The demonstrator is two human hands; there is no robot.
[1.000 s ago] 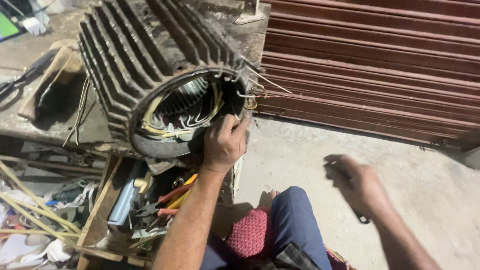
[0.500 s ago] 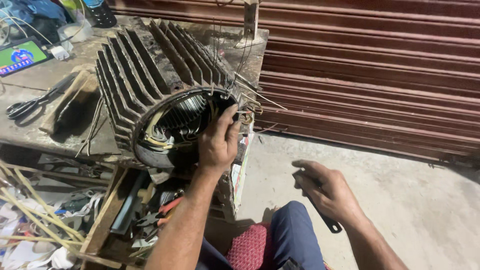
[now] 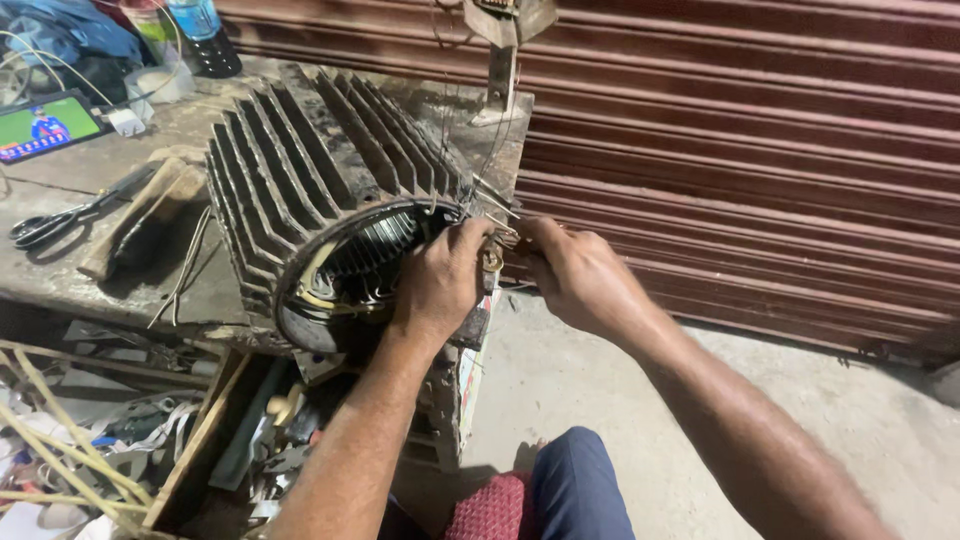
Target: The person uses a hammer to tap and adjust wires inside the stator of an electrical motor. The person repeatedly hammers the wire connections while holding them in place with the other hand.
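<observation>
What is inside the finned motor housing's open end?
Inside the finned motor housing, slotted stator laminations and yellowish windings show. The left hand covers the right part of the opening.

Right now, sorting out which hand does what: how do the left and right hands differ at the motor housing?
The left hand rests on the motor housing rim, fingers curled over the opening; the right hand sits beside it, pinching the loose wires. Both meet at the rim's upper right edge.
</observation>
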